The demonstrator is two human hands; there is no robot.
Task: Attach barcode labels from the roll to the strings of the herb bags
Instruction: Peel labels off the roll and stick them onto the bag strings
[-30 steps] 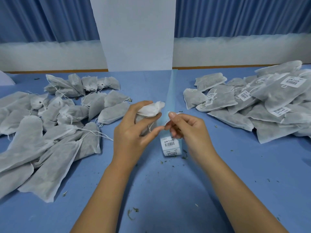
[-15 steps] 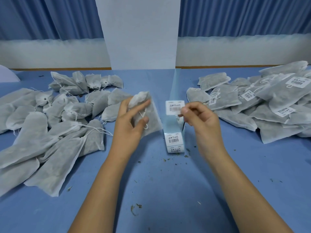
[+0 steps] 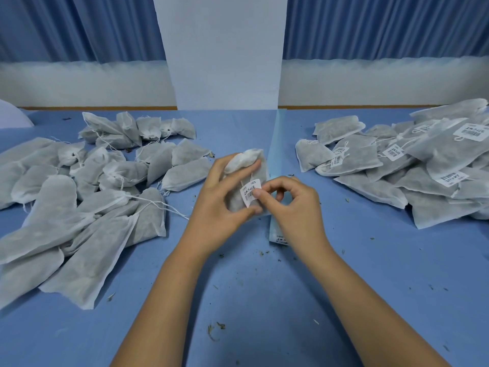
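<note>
At frame centre the left hand (image 3: 217, 205) curls around a gauzy white herb bag (image 3: 247, 158), gripping it. The right hand (image 3: 293, 205) pinches a small barcode label (image 3: 250, 193) against the bag's front. Crumb-flecked blue table (image 3: 251, 300) spreads below, between soft unlabelled bags (image 3: 79, 207) at left and labelled bags (image 3: 423, 165) at right.

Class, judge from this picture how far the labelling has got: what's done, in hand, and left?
Done: the right pile carries barcode labels. In hand: the left hand holds one herb bag while the right hand pinches a label against it. Left: the left pile shows no labels, and the label strip lies on the table.
</note>
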